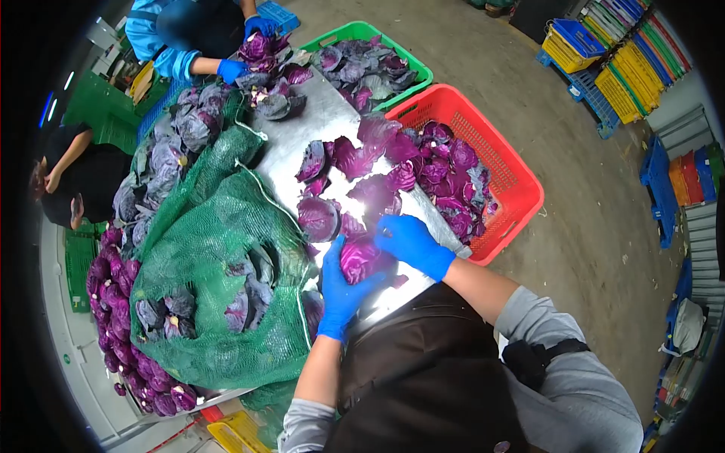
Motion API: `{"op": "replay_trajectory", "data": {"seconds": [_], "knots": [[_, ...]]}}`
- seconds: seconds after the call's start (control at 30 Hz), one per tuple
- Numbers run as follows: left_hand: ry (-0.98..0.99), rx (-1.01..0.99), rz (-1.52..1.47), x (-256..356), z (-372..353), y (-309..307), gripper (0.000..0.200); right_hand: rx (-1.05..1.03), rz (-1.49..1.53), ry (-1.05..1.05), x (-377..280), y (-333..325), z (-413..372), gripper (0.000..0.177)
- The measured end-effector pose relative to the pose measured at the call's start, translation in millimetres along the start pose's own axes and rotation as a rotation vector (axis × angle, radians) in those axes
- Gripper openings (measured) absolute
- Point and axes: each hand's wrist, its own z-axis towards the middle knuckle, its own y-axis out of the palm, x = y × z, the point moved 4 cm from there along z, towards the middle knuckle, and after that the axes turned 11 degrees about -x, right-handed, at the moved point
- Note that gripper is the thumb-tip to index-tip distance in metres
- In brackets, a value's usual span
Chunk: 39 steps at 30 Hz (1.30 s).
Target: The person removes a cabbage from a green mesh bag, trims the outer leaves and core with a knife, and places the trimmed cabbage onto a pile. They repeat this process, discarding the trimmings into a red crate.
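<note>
Both of my hands wear blue gloves. My left hand [343,288] is wrapped round the lower left side of a purple cabbage [358,258] over the metal table [283,143]. Just right of the cabbage, my right hand [414,243] has its fingers bent and pressed together near the cabbage's upper side; whatever they may pinch is too small to make out. Loose purple leaves [351,157] lie on the metal beyond my hands. To the left, a green mesh sack [219,234] holds a few dark cabbages.
A red crate [521,185] of purple leaves and cabbages stands at the right, a green crate [423,68] behind it. Trimmed cabbages [113,302] are heaped at far left. A co-worker's gloved hands [232,71] handle cabbage across the table; another person stands left.
</note>
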Motion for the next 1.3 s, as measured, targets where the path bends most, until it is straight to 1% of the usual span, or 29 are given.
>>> {"op": "replay_trajectory", "data": {"seconds": [0.03, 0.07, 0.13, 0.2, 0.23, 0.3, 0.33, 0.4, 0.43, 0.5, 0.53, 0.6, 0.63, 0.67, 0.73, 0.77, 0.8, 0.87, 0.9, 0.93, 1.0, 1.03, 1.07, 1.13, 1.17, 1.2, 1.23, 1.27, 1.3], "knots": [[-0.002, -0.006, -0.207, -9, -1, 1, 0.097, 0.120, 0.102, -0.026, 18, -3, 1, 0.028], [-0.014, -0.012, -0.413, -16, -8, 2, 0.097, -0.045, 0.062, 0.268, 0, -21, 0, 0.021], [-0.050, 0.010, -0.454, -2, -12, -11, 0.092, 0.039, -0.375, 0.323, 46, -33, 10, 0.037], [-0.174, 0.084, -0.895, 2, -18, -14, 0.085, -0.009, -0.308, 0.323, 5, -49, -1, 0.044], [-0.178, 0.088, -0.835, -9, -16, -16, 0.077, -0.052, -0.239, 0.321, -13, -54, -5, 0.051], [-0.168, 0.091, -0.787, -27, -12, -16, 0.075, -0.232, -0.150, 0.125, -38, -22, -8, 0.059], [-0.151, 0.090, -0.740, -36, -8, -15, 0.074, -0.155, -0.246, -0.177, -47, -3, -9, 0.059], [-0.123, 0.075, -0.684, -38, -4, -16, 0.072, -0.122, -0.125, -0.373, -65, 16, -8, 0.062], [-0.130, 0.079, -0.741, -38, -5, -14, 0.072, -0.119, -0.125, -0.371, -65, 14, -6, 0.062], [-0.134, 0.085, -0.799, -27, -5, -14, 0.072, -0.243, -0.111, -0.159, -60, 10, 7, 0.051], [-0.132, 0.056, -0.768, -21, -5, -14, 0.072, -0.244, -0.113, -0.160, -64, 5, 8, 0.051], [-0.121, 0.028, -0.743, -16, -1, -14, 0.072, -0.308, -0.264, -0.057, -71, -9, 8, 0.042], [-0.127, 0.011, -0.703, -16, 0, -13, 0.072, -0.222, -0.230, -0.165, -41, -4, 15, 0.037], [-0.135, -0.004, -0.662, -16, 1, -13, 0.072, -0.224, -0.234, -0.167, -29, -10, 15, 0.037], [-0.164, -0.003, -0.764, -23, -2, -17, 0.070, -0.242, 0.412, 0.058, -3, -24, 14, 0.034], [-0.169, 0.031, -0.885, -48, 0, -16, 0.069, -0.267, 0.337, 0.223, -10, -32, 7, 0.037], [-0.174, 0.064, -1.008, -58, 2, -17, 0.068, -0.266, 0.337, 0.223, -20, -33, 4, 0.037], [-0.186, 0.067, -0.997, -64, 6, -16, 0.066, -0.284, 0.346, 0.169, -36, -18, -4, 0.043], [-0.180, 0.051, -0.988, -58, 6, -15, 0.066, -0.064, 0.011, -0.183, -49, -11, -4, 0.051], [-0.171, 0.035, -0.976, -53, 8, -15, 0.066, -0.059, 0.014, -0.182, -48, -5, 0, 0.051], [-0.166, 0.007, -0.982, -42, 8, -15, 0.067, -0.215, -0.020, -0.336, -60, 8, 3, 0.052], [-0.170, -0.021, -0.954, -34, 7, -17, 0.067, -0.343, 0.012, -0.283, -57, 11, 9, 0.046], [-0.167, -0.047, -0.927, -28, 8, -19, 0.068, -0.336, 0.011, -0.284, -51, 10, 13, 0.046], [-0.154, -0.064, -0.875, -31, 8, -18, 0.069, -0.420, 0.401, -0.337, -30, 12, 18, 0.041], [-0.155, -0.068, -0.895, -42, 10, -16, 0.070, -0.305, 0.658, -0.144, -10, 10, 16, 0.032], [-0.155, -0.070, -0.916, -43, 11, -16, 0.070, -0.308, 0.656, -0.148, -9, -2, 13, 0.032], [-0.167, -0.057, -1.045, -42, 7, -16, 0.069, -0.206, 0.521, -0.064, -3, -20, 13, 0.023], [-0.166, -0.056, -1.046, -33, 4, -18, 0.069, -0.102, 0.387, 0.020, 1, -38, 13, 0.015], [-0.183, -0.035, -1.197, -24, 0, -20, 0.067, -0.046, -0.019, 0.142, 5, -51, 14, 0.024]]}}
